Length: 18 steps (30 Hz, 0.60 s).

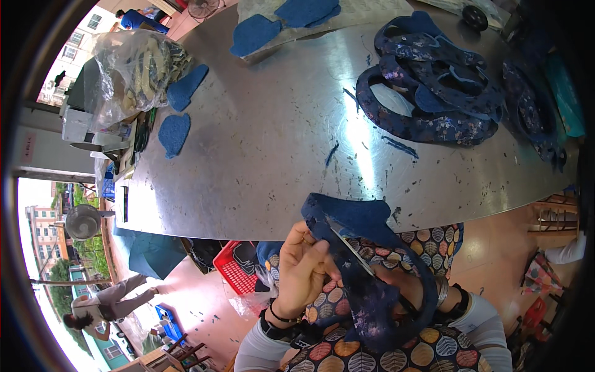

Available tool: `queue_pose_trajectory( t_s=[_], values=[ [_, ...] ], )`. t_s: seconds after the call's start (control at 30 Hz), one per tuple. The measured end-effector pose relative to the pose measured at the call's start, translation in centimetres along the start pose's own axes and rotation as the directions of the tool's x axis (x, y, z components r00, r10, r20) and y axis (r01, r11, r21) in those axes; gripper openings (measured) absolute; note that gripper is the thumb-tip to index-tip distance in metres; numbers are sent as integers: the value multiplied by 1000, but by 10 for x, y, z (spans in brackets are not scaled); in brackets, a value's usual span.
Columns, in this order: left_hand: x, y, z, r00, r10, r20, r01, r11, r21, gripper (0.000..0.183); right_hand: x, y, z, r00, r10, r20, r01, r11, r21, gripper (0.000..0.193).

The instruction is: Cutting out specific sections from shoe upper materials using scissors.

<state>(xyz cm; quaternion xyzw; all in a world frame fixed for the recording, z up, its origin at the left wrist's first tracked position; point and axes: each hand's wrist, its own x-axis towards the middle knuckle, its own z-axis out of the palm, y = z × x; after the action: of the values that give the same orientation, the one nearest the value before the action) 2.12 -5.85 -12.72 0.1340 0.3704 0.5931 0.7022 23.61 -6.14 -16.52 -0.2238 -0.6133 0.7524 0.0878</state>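
Observation:
Above my lap, at the table's near edge, hangs a dark blue fabric shoe upper, a looped piece with a patterned lower part. My left hand pinches its left edge between thumb and fingers. My right hand is behind the cloth, partly covered by it, its fingers closed around scissors. The long silver blades point up and left along the fabric, near my left fingertips. Most of the scissors' handle is hidden by the cloth and hand.
On the metal table, a pile of patterned blue uppers lies far right. Blue fleece pieces lie left and at the back, near a clear plastic bag of beige pieces. A red basket stands below the table; a person is beyond.

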Motion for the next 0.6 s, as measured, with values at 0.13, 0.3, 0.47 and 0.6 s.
queue_pose_trajectory(
  t_s=[0.13,0.3,0.47,0.6],
  values=[
    [1,3,-2,999,-28,28,26,998,58,20,2,-15,-6,990,-138,-3,137,990,-15,77],
    [4,5,-1,996,-13,90,1,990,140,17,5,-25,-5,989,-147,-28,149,975,164,78],
    [4,-1,-2,993,17,115,-26,997,76,23,3,-24,-5,1000,-5,17,-2,933,360,82],
    [2,-5,-5,995,6,99,-14,997,81,28,-2,-28,-12,985,-170,24,172,983,-69,83]
  ],
)
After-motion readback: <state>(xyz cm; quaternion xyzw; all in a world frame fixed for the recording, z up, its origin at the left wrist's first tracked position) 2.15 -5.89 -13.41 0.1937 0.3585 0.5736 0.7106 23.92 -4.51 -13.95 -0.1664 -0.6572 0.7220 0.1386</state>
